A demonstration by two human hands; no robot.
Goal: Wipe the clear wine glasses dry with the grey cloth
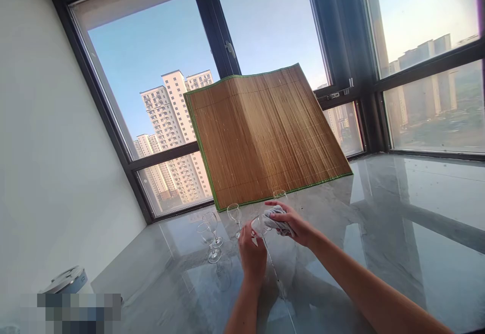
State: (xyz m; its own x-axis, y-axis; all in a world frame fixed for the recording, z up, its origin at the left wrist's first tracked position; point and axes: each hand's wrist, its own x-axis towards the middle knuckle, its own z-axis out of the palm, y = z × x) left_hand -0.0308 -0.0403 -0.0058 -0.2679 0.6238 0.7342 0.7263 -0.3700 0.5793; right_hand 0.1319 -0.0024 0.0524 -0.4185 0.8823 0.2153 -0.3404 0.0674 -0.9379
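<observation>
My left hand [253,258] is partly closed, fingers curled on a clear, stemless-looking piece of glassware [258,225] just below the centre of the frame; its full shape is hidden. My right hand [298,227] is closed around a crumpled, grey-and-white cloth [278,218], one finger extended to the left. The cloth is immediately to the right of the glassware; I cannot tell whether they touch.

Left of my left hand, two clear, stemmed wine glasses [205,233] stand upright, close together, on the grey, glossy, marble-patterned surface [170,286]. A third clear, stemmed glass [234,213] stands nearer to my fingers. The rim of another clear glass [279,193] shows behind my right hand. A brown, green-edged slatted mat [273,132] leans against the dark-framed window [206,20] at upper centre.
</observation>
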